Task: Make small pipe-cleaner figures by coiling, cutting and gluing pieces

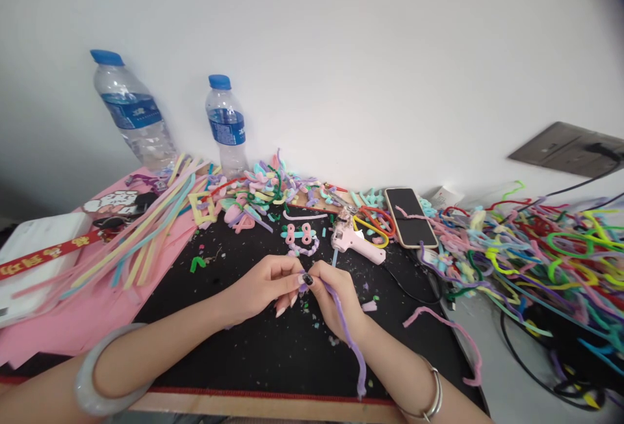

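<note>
Over the middle of the black mat, my two hands meet, fingertips pinched together on a fuzzy purple pipe cleaner. My left hand closes thumb and fingers on its upper end. My right hand grips it right beside, and the loose length hangs over that wrist toward me. The part between the fingertips is mostly hidden. Just beyond lie small pink loops on a teal strip and a lilac-and-pink twisted piece. A pink glue gun rests to the right of them.
Pipe cleaner pieces heap along the wall, with a large tangle at right. Two water bottles stand at the back left. A phone lies right of the glue gun. Long strips cover pink paper beside a white box.
</note>
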Motion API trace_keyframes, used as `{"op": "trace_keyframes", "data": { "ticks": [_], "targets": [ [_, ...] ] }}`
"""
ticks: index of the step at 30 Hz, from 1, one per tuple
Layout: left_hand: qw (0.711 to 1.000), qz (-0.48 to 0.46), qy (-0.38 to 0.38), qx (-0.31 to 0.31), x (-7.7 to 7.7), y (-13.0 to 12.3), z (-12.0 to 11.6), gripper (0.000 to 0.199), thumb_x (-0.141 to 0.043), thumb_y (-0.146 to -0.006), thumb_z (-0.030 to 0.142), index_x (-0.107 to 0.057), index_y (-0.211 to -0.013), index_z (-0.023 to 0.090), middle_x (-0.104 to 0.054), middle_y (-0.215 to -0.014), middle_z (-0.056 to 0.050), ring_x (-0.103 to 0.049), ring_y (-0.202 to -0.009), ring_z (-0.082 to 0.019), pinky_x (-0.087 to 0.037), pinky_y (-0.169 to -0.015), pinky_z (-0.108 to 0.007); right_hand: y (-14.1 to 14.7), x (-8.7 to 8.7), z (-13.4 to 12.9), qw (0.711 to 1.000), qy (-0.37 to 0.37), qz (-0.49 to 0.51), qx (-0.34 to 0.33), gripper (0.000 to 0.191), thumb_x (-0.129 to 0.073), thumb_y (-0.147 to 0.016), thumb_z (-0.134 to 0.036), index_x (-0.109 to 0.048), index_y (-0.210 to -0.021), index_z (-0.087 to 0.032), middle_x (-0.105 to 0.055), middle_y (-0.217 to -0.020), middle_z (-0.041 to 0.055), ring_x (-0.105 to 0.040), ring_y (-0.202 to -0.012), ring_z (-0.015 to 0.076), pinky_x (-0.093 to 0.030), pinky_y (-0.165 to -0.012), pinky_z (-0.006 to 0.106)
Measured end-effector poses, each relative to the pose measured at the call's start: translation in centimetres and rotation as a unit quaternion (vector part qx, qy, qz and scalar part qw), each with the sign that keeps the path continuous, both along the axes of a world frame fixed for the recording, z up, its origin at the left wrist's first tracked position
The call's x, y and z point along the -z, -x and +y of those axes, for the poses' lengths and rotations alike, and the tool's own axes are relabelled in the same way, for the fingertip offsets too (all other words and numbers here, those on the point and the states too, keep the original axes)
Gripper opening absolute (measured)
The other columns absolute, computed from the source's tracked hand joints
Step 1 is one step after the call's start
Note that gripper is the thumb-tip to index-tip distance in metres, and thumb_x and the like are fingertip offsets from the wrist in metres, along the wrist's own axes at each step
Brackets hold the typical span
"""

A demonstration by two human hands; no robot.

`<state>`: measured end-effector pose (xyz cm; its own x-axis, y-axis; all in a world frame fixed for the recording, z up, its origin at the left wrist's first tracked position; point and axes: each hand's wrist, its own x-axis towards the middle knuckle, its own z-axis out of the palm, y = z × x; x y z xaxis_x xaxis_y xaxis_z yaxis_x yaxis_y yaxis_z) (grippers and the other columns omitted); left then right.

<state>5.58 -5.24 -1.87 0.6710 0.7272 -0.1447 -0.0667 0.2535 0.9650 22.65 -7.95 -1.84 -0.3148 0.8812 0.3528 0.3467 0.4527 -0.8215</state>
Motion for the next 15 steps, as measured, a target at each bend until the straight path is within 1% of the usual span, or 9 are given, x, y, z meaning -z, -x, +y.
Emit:
{"op": "trace_keyframes", "data": {
  "ticks": [4,7,9,11,13,15],
  "targets": [
    [1.000,-0.004,0.009,-0.012,0.1,-0.2,0.0,0.033,-0.054,-0.087,0.042,-0.049,-0.068,0.015,-0.052,-0.055,0.004,-0.046,-0.039,-0.005,-0.035,-0.040,-0.017,0.0,0.1,0.0,1.000,-0.004,0.003,0.021,0.027,-0.041,-0.092,-0.026,-0.045,-0.066,-0.018,-0.043,-0.059,-0.0040,-0.038,-0.053,0.0083,-0.032,-0.051,0.020],
    [0.998,0.017,-0.041,-0.037,-0.3,-0.1,0.1,0.038,-0.042,-0.092,0.044,-0.053,-0.072,0.014,-0.054,-0.057,0.002,-0.050,-0.042,-0.007,-0.037,-0.043,-0.019,0.0,0.0,0.0,0.998,0.009,0.018,0.052,0.030,-0.039,-0.093,-0.029,-0.043,-0.065,-0.018,-0.040,-0.058,-0.0045,-0.036,-0.052,0.0083,-0.030,-0.050,0.021],
    [0.992,0.046,-0.100,-0.066,-0.7,0.1,0.2,0.037,-0.038,-0.093,0.042,-0.056,-0.077,0.014,-0.054,-0.059,0.002,-0.052,-0.044,-0.008,-0.039,-0.045,-0.020,0.0,-0.2,-0.1,0.997,0.018,0.024,0.073,0.031,-0.037,-0.094,-0.030,-0.041,-0.065,-0.019,-0.038,-0.058,-0.0047,-0.034,-0.051,0.0084,-0.029,-0.049,0.021],
    [0.977,0.086,-0.175,-0.091,-1.1,0.4,0.2,0.030,-0.043,-0.092,0.039,-0.057,-0.081,0.014,-0.054,-0.064,0.003,-0.052,-0.046,-0.008,-0.041,-0.046,-0.020,0.0,-0.5,-0.2,0.995,0.027,0.023,0.088,0.032,-0.035,-0.095,-0.031,-0.040,-0.065,-0.019,-0.037,-0.057,-0.0049,-0.033,-0.050,0.0084,-0.028,-0.049,0.021],
    [0.947,0.131,-0.277,-0.099,-1.1,0.7,0.2,0.019,-0.052,-0.088,0.032,-0.059,-0.081,0.015,-0.054,-0.068,0.003,-0.052,-0.049,-0.007,-0.042,-0.049,-0.020,0.1,-0.6,-0.2,0.996,0.026,0.016,0.088,0.032,-0.033,-0.095,-0.031,-0.039,-0.066,-0.019,-0.036,-0.058,-0.0050,-0.032,-0.050,0.0085,-0.028,-0.049,0.021],
    [0.903,0.165,-0.384,-0.102,-0.9,0.9,0.1,0.011,-0.056,-0.086,0.024,-0.062,-0.082,0.016,-0.056,-0.068,0.002,-0.053,-0.053,-0.008,-0.042,-0.053,-0.019,0.1,-0.5,-0.2,0.997,0.015,0.003,0.073,0.030,-0.034,-0.094,-0.029,-0.039,-0.066,-0.019,-0.036,-0.059,-0.0048,-0.033,-0.052,0.0087,-0.028,-0.050,0.021]
  ]
}}
